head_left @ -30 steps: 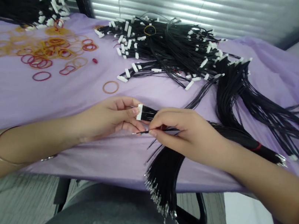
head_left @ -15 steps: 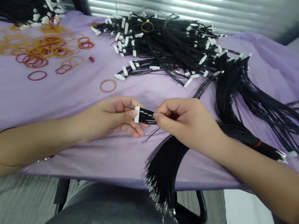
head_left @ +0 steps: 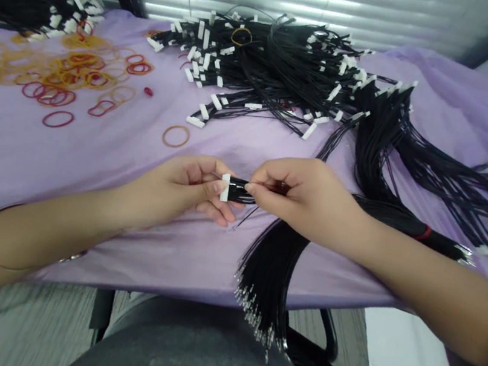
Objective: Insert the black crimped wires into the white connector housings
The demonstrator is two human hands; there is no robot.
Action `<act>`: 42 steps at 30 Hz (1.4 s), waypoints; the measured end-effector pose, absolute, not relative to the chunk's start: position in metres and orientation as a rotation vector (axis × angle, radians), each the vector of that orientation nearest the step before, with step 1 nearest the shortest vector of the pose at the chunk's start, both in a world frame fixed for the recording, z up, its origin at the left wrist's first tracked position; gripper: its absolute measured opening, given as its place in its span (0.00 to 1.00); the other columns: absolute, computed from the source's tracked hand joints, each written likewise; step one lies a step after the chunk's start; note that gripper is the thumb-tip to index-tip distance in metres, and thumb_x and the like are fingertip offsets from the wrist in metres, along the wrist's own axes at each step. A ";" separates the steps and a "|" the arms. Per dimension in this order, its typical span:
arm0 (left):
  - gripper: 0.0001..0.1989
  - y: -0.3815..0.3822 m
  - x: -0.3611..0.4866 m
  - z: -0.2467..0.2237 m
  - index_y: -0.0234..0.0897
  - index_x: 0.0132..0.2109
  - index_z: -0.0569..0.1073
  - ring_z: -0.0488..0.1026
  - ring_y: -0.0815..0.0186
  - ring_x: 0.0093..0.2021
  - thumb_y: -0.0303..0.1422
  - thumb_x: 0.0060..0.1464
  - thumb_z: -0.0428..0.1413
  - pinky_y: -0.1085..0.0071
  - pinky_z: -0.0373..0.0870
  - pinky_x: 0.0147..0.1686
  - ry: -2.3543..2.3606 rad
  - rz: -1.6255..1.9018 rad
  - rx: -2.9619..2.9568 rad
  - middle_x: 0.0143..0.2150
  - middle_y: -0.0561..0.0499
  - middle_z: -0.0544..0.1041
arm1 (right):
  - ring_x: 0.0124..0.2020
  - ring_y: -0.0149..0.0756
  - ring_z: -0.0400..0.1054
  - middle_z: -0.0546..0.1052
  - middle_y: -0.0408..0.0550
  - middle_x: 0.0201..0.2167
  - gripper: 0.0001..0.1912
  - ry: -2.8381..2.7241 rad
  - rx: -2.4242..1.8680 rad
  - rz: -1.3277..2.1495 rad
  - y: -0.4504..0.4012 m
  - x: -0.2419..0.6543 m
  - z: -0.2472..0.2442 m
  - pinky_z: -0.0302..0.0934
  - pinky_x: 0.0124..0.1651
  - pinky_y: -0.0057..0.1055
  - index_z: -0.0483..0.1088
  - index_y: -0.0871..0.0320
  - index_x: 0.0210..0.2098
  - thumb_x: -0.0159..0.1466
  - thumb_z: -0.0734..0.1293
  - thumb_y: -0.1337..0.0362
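Observation:
Between the thumb and fingers of my left hand (head_left: 192,190) is a white connector housing (head_left: 225,187), with a row of black wires (head_left: 238,190) running out of its right side. My right hand (head_left: 297,194) pinches a wire close to the housing; a shiny metal end shows just left of its thumb tip. Below the fingers one loose wire (head_left: 245,217) sticks out. Under my right hand a thick bundle of black wires (head_left: 275,261) hangs over the table edge, its bare ends tipped with metal terminals (head_left: 255,319).
A big heap of black cables with white connectors (head_left: 279,72) lies at the back. Orange and red rubber bands (head_left: 72,72) are scattered on the left, a single band (head_left: 176,135) nearer. More cables (head_left: 452,171) spread right. Purple cloth (head_left: 132,258) covers the table.
My right hand has shifted slightly left, toward the connector housing, and a metal wire end now shows beside its thumb. My left hand keeps its hold.

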State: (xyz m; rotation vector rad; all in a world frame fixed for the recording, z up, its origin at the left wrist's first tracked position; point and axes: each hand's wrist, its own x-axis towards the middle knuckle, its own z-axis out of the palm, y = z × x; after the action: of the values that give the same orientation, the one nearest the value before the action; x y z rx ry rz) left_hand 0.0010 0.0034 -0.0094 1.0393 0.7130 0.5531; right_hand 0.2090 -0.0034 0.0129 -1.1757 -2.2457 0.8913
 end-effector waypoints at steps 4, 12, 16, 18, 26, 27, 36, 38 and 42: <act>0.05 0.005 0.000 -0.011 0.29 0.39 0.71 0.79 0.67 0.32 0.28 0.58 0.57 0.74 0.78 0.35 0.692 0.531 1.054 0.31 0.49 0.79 | 0.21 0.21 0.57 0.67 0.38 0.18 0.07 -2.306 -1.146 0.747 -0.004 0.207 0.012 0.50 0.25 0.22 0.71 0.63 0.25 0.60 0.64 0.71; 0.04 0.005 0.001 -0.011 0.29 0.38 0.71 0.79 0.67 0.32 0.27 0.58 0.57 0.74 0.78 0.35 0.684 0.528 1.082 0.31 0.49 0.79 | 0.24 0.22 0.61 0.71 0.41 0.22 0.08 -2.376 -1.064 0.580 -0.006 0.204 0.007 0.52 0.29 0.21 0.71 0.65 0.27 0.62 0.64 0.71; 0.07 0.004 0.001 -0.010 0.29 0.36 0.70 0.80 0.65 0.32 0.30 0.56 0.59 0.72 0.78 0.35 0.702 0.523 1.100 0.31 0.49 0.79 | 0.25 0.24 0.62 0.72 0.42 0.23 0.08 -2.397 -1.041 0.594 -0.006 0.204 0.004 0.53 0.29 0.22 0.72 0.65 0.29 0.63 0.63 0.70; 0.07 0.004 0.001 -0.011 0.29 0.36 0.70 0.80 0.65 0.33 0.30 0.56 0.59 0.72 0.78 0.35 0.697 0.526 1.100 0.30 0.48 0.79 | 0.26 0.24 0.63 0.71 0.42 0.23 0.08 -2.394 -1.012 0.582 -0.006 0.204 0.002 0.54 0.30 0.22 0.72 0.66 0.29 0.63 0.63 0.70; 0.07 0.006 0.000 -0.012 0.29 0.36 0.71 0.80 0.65 0.33 0.30 0.55 0.60 0.71 0.78 0.35 0.647 0.517 1.037 0.33 0.47 0.80 | 0.29 0.27 0.65 0.73 0.45 0.27 0.09 -2.455 -0.901 0.642 0.001 0.210 0.005 0.57 0.34 0.24 0.71 0.64 0.33 0.66 0.60 0.68; 0.08 0.006 0.000 -0.012 0.29 0.36 0.71 0.80 0.65 0.33 0.31 0.55 0.60 0.71 0.78 0.35 0.643 0.511 1.022 0.34 0.46 0.80 | 0.30 0.28 0.65 0.73 0.45 0.28 0.09 -2.465 -0.886 0.630 0.001 0.211 0.005 0.57 0.34 0.24 0.71 0.64 0.34 0.67 0.60 0.68; 0.08 0.006 0.001 -0.009 0.29 0.37 0.71 0.80 0.66 0.32 0.31 0.54 0.61 0.72 0.78 0.35 0.630 0.487 0.999 0.31 0.49 0.80 | 0.31 0.29 0.66 0.73 0.48 0.29 0.10 -2.487 -0.835 0.528 0.000 0.209 0.002 0.59 0.37 0.26 0.70 0.65 0.33 0.67 0.59 0.68; 0.09 0.006 0.000 -0.010 0.29 0.37 0.71 0.80 0.66 0.32 0.32 0.54 0.61 0.73 0.78 0.35 0.622 0.483 1.013 0.31 0.49 0.80 | 0.31 0.30 0.66 0.73 0.48 0.29 0.11 -2.506 -0.847 0.496 -0.002 0.209 0.002 0.59 0.36 0.26 0.70 0.66 0.33 0.68 0.58 0.68; 0.10 0.006 -0.001 -0.011 0.29 0.37 0.71 0.80 0.65 0.33 0.32 0.53 0.62 0.72 0.78 0.36 0.621 0.479 1.048 0.31 0.49 0.80 | 0.31 0.32 0.66 0.72 0.48 0.29 0.11 -2.531 -0.859 0.441 -0.005 0.208 0.002 0.59 0.35 0.28 0.69 0.65 0.32 0.67 0.58 0.69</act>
State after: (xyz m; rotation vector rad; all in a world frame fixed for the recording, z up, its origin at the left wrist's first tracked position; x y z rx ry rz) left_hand -0.0007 0.0063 -0.0108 1.0478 0.6214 0.4790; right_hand 0.2084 -0.0050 0.0016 -0.8592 -2.5307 0.4410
